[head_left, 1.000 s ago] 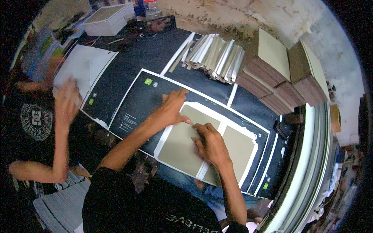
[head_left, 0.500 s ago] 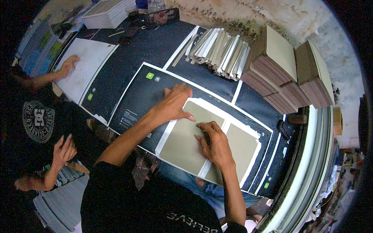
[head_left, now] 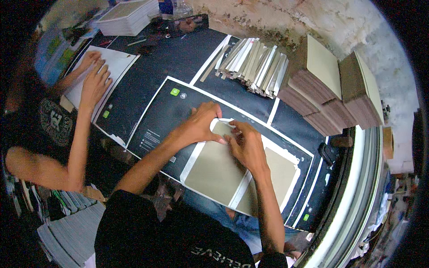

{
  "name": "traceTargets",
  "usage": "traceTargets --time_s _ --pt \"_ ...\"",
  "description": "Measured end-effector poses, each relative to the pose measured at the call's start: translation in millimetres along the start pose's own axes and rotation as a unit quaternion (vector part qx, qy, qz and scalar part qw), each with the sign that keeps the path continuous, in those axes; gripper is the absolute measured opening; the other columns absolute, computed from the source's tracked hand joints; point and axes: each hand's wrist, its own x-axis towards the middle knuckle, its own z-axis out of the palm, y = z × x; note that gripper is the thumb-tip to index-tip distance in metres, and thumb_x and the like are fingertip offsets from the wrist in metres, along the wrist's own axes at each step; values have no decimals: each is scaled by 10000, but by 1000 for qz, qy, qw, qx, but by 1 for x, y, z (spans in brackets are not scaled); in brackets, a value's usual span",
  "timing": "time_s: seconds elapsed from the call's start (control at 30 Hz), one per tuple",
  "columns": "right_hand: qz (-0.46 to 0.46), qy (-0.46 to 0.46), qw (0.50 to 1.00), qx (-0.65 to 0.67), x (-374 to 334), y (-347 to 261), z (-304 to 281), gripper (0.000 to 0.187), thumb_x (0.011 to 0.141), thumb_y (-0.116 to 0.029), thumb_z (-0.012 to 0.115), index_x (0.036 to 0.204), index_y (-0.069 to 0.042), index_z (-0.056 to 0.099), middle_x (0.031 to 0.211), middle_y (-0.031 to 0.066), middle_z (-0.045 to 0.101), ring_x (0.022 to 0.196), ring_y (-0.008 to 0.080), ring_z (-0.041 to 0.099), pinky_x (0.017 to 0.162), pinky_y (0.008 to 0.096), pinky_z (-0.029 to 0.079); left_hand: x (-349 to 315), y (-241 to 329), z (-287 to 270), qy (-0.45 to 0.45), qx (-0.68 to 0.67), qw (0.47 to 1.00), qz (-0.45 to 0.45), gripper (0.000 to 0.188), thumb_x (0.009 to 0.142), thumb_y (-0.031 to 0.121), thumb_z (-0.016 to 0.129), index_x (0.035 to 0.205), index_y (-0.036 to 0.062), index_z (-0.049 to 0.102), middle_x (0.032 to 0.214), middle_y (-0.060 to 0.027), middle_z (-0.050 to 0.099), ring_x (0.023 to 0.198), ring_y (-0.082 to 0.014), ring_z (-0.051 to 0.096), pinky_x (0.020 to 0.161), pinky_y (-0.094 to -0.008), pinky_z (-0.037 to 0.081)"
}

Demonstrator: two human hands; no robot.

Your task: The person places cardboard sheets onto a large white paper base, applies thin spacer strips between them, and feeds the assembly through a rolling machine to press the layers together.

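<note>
A flat book cover lies before me: two grey-brown boards with a pale strip between them, on white paper whose margins show around the edges. My left hand spans its far left corner, thumb stretched onto the board and fingers apart over the edge. Beside it, my right hand has bent fingers at the far white margin, which looks raised there. The right fingertips seem to grip that paper edge, though they are partly hidden. My right forearm crosses over the right-hand board. Beneath the cover is a black printed sheet.
Paper and board strips lie bundled at the back. Stacked boards stand at the back right, near a dark block. On the left, another person's hands rest over a white sheet. A paper stack stands far left.
My right hand has moved away from me, from the board to the cover's far margin. My left hand stays at the corner. The other person's second hand has come onto the white sheet.
</note>
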Motion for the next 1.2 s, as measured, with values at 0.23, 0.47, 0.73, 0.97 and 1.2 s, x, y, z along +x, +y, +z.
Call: traceTargets --time_s 0.23,0.47,0.73,0.97,1.2 --pt "-94 -69 992 -51 -66 -2 -20 638 886 -273 748 1447 -63 526 1473 199 533 1350 398 496 1121 486 398 -19 11 -16 105 -7 994 -36 669 646 329 958 1140 71 588 1098 -132 618 1009 -309 604 892 -436 487" --pt "-95 -85 990 -67 -66 -5 16 891 884 -430 744 1576 -44 337 1630 179 352 1491 396 327 1212 507 264 -145 19 -34 518 -11 814 -263 487 833 268 856 1110 37 530 1003 -62 539 918 -196 563 796 -342 475" --pt "-190 -120 973 56 -19 -52 72 908 889 -376 754 1577 2 297 1612 243 343 1493 400 323 1234 477 252 -259 24 -4 307 -559 624 -452 414 870 302 836 1142 44 661 1116 -86 697 1037 -203 674 949 -377 533" --pt "-172 -57 972 151 -33 -56 72 556 879 -148 689 1413 -72 554 1574 224 426 1410 412 453 1187 495 350 -274 16 -34 331 -341 780 -407 432 873 130 804 1254 9 640 1048 -73 732 891 -166 721 735 -315 626" --pt "137 149 974 105 -37 7 -16 354 976 -277 684 1184 8 710 1196 257 703 1162 400 646 1070 471 461 -279 -102 -126 440 -282 762 -383 445 919 213 771 1295 24 628 1178 -58 693 1010 -171 657 861 -319 536"
